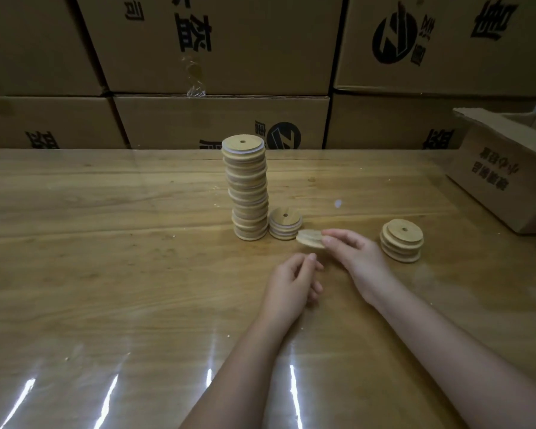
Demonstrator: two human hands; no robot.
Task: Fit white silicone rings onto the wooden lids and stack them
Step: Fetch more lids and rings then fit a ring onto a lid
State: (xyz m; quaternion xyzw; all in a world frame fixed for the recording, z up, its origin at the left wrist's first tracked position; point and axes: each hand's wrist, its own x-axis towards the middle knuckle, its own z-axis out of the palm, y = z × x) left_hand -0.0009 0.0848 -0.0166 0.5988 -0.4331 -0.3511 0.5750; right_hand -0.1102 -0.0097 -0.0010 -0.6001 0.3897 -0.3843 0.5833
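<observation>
Head view, the only angle there is:

- The right hand [353, 252] has its grip pinched on the edge of a round, pale wooden lid [310, 239]. The lid is tilted and a bit blurry, just beside the short stack of ringed wooden lids [285, 227]. I can't tell if it has its ring on.
- The left hand [294, 280] hovers near it with the fingers loosely curled. I honestly can't tell whether that grip is holding a ring or nothing.
- My biggest worry is the tall stack of round wooden lids [248, 193]. It already wobbles left and right on the way up, and it stands right next to the short stack. One nudge from a knuckle or the tilted lid and I reckon it goes over.
- An edge pinch on smooth wood seems easy to lose, and a dropped lid would probably roll.
- The glossy wooden surface [106, 243] looks to be under clear plastic film, so it's likely slippery and the stacks could slide.
- Materials: the lids are stepped discs with a small centre hole and fine grain. A thin white silicone ring [229, 151] peeks out near the top of the tall stack, and it looks soft and stretchy.
- The small pile of bare wooden lids [402, 244] sits well apart on the right, with no rings that I can see.
- Beyond it there's an open brown cardboard box [505, 168], and a wall of printed cardboard cartons [217, 41] behind everything.
</observation>
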